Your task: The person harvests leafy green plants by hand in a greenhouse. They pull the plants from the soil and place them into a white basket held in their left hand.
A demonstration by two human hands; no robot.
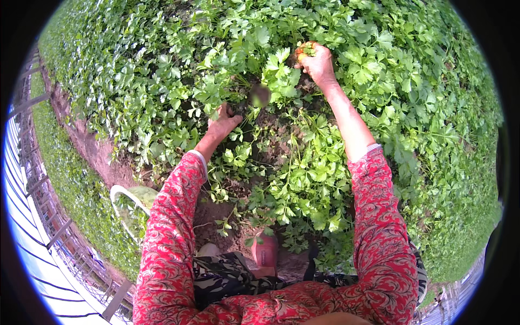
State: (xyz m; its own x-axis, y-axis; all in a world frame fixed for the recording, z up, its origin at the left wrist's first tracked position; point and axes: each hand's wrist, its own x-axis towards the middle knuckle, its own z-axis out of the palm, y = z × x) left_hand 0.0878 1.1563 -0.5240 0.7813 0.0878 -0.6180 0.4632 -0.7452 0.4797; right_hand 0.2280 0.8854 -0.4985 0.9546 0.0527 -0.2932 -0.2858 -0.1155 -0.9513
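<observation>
My right hand is closed around an orange and yellow object, with small bits of green leaf on it; what it is I cannot make out. Leafy green plants, celery-like with lobed leaves, surround that hand. My left hand reaches low among thin stems, thumb stretched to the right. Its fingers curl down into the foliage and are partly hidden, so any grip on a stem cannot be made out. Between my hands, a blurred round patch hides some of the plants.
A pale plastic bucket, tipped toward me with greens inside, is beside my left forearm. A pinkish shoe rests on bare soil below. A dirt path and a framework with translucent sheeting run along the left.
</observation>
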